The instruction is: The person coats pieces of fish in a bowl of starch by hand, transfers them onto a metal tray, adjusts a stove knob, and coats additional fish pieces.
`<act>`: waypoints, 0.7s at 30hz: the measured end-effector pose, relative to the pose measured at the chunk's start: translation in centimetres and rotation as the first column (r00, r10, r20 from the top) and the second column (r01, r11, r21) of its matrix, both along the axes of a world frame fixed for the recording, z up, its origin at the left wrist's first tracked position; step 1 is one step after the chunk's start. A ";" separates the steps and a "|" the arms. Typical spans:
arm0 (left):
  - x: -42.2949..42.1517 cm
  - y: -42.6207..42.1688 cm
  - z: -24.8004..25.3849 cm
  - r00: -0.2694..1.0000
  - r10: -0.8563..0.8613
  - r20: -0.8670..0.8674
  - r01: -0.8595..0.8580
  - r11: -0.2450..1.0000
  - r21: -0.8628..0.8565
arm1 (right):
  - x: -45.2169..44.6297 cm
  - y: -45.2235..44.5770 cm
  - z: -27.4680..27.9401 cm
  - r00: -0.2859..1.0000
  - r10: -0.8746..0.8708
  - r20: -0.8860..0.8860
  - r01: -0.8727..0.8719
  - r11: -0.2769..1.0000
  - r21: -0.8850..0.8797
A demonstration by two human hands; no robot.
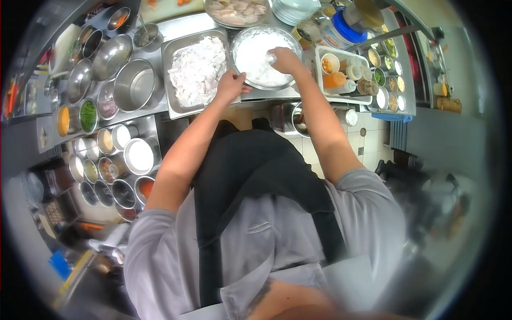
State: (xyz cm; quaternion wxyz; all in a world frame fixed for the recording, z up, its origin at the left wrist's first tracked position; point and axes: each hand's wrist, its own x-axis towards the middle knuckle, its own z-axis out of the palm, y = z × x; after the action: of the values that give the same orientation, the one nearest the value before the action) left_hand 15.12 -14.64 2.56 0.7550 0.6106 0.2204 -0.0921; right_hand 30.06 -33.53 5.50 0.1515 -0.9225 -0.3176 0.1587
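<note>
A round metal bowl (235, 66) of white powder (256, 58) stands at the counter's front. My right hand (286, 60) reaches into it from the right, fingers closed on a small white-coated piece (271, 59) whose kind is hard to make out. At the bowl's front left rim, my left hand (232, 86) hovers with its fingers loosely apart and nothing visible in them. Left of that hand lies a rectangular metal tray (169, 102) with pale pieces coated in white (197, 72).
Behind stands a bowl of raw pale meat slices (237, 12), with stacked plates (295, 10) beside it. A white bin (341, 96) of sauce bottles is on the right. Metal bowls and a deep pot (134, 85) crowd the left, above several ingredient containers (140, 156).
</note>
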 end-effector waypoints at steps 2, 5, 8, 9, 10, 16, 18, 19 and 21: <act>0.1 0.0 0.3 1.000 -0.002 -0.007 0.002 1.000 0.008 | 0.5 0.0 -0.4 0.982 0.187 -0.020 -0.188 0.980 -0.060; 0.1 0.1 0.0 1.000 -0.003 -0.030 0.004 1.000 0.009 | -1.7 1.2 -1.3 0.965 0.254 0.066 -0.235 0.948 -0.216; 0.4 0.1 0.0 1.000 0.008 -0.025 -0.008 1.000 -0.013 | -0.1 1.1 -2.2 0.962 0.258 0.091 -0.240 0.956 -0.169; 0.1 0.0 0.0 1.000 0.016 -0.010 -0.017 1.000 -0.027 | 0.4 0.8 -3.0 0.959 0.248 0.136 -0.231 0.965 -0.127; 0.1 0.0 0.0 1.000 0.021 -0.011 -0.022 0.999 -0.030 | 0.7 0.4 -2.2 0.963 0.211 0.168 -0.203 0.977 -0.063; 0.2 0.1 0.4 1.000 0.009 -0.024 -0.009 1.000 -0.018 | 3.7 -0.6 1.5 0.998 0.035 -0.049 -0.030 0.993 0.111; 0.2 0.1 0.4 0.999 0.007 -0.040 -0.007 1.000 0.004 | 4.3 -1.0 1.7 0.995 0.022 -0.102 -0.013 0.996 0.087; 0.2 0.1 0.5 0.999 0.011 -0.039 -0.011 1.000 0.003 | 4.3 -1.0 1.5 0.995 0.026 -0.101 -0.017 0.996 0.086; 0.2 0.1 0.6 0.999 0.003 -0.040 -0.002 1.000 0.009 | 3.9 -1.1 0.9 0.997 0.032 -0.064 -0.032 0.999 0.007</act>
State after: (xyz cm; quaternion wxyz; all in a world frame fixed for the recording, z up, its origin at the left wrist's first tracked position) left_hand 15.33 -14.53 3.17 0.7479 0.6116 0.2368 -0.1024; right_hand 33.99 -34.66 6.37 0.1619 -0.9113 -0.3278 0.1897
